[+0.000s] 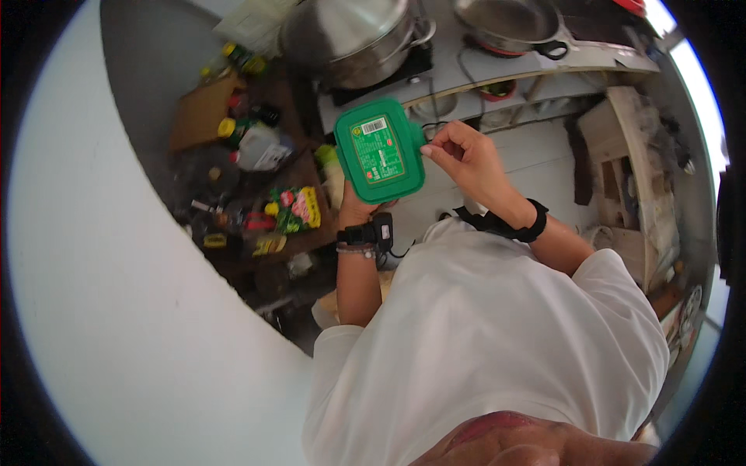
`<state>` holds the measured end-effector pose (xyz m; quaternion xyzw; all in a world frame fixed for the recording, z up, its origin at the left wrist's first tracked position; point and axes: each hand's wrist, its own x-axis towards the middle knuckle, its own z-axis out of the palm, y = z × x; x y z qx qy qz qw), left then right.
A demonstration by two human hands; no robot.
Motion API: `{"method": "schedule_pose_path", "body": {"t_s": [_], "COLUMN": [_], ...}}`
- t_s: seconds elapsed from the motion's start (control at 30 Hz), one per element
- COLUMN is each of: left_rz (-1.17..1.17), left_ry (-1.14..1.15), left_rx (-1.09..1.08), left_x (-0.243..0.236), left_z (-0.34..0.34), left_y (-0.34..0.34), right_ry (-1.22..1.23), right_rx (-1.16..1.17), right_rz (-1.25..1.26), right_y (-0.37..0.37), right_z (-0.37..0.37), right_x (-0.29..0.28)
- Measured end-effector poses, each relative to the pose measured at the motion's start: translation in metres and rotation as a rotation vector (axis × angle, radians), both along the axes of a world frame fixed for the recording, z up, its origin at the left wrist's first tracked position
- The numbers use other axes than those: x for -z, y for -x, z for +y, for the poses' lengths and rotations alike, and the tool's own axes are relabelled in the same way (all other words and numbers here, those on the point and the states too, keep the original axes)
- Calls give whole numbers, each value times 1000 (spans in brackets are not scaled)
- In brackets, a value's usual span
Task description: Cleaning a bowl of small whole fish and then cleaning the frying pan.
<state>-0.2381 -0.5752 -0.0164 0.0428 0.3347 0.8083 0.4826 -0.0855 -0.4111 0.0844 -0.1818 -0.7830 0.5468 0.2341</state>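
A green plastic container lid [381, 155], rectangular with rounded corners and a printed label, faces up in front of my chest. Under it my left hand [359, 203] supports the container; most of its fingers are hidden below. My right hand [471, 159] is at the lid's right edge, thumb and forefinger pinched on the small tab there, the other fingers curled. The body of the container is concealed by the lid.
A large steel pot [350, 46] stands on a cooker on the counter ahead. To its right is a frying pan [509, 23]. On the left, a brown shelf [307, 182] bears bottles, a cardboard box [203, 113] and a yellow-green packet [299, 208]. A wooden cabinet [622, 179] stands at right.
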Motion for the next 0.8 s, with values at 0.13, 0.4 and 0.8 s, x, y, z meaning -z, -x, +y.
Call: {"method": "schedule_pose_path", "body": {"t_s": [0.13, 0.4, 0.8], "left_rz": [53, -314, -476], "left_ry": [-101, -219, -37], "left_rx": [367, 1003, 1247], "left_x": [8, -7, -18], "left_z": [52, 103, 202], "left_y": [-19, -69, -127], "right_ry": [-69, 69, 249], "right_rx": [28, -324, -472], "right_rz": [37, -133, 11], "right_y": [-35, -114, -173], "right_z": [31, 86, 166], "right_x": [10, 36, 30]}}
